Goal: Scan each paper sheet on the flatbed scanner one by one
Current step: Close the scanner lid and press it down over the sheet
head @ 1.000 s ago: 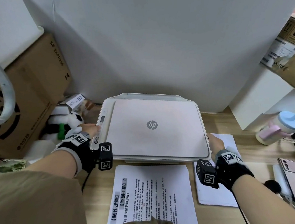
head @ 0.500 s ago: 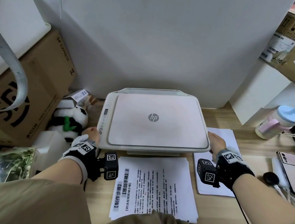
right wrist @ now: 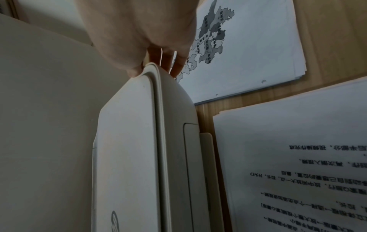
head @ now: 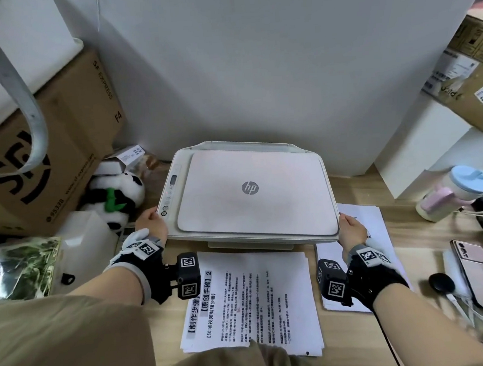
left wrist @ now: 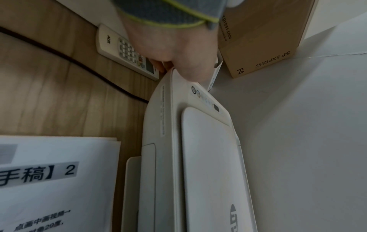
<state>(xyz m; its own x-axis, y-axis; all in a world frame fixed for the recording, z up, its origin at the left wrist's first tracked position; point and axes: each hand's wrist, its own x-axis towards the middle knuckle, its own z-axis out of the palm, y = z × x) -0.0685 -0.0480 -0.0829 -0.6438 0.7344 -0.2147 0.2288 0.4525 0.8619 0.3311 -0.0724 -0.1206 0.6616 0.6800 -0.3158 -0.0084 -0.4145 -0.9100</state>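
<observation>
Closed scanner (head: 251, 192) between both hands, left hand (head: 150, 223) and right hand (head: 352, 229) gripping its front corners

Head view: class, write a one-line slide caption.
Both hands, left hand and right hand, grip the closed scanner's front corners.

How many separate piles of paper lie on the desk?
2. One pile of text pages lies in front of the scanner; the other, topped by a map sheet, lies at its right, beneath the right hand.
</observation>
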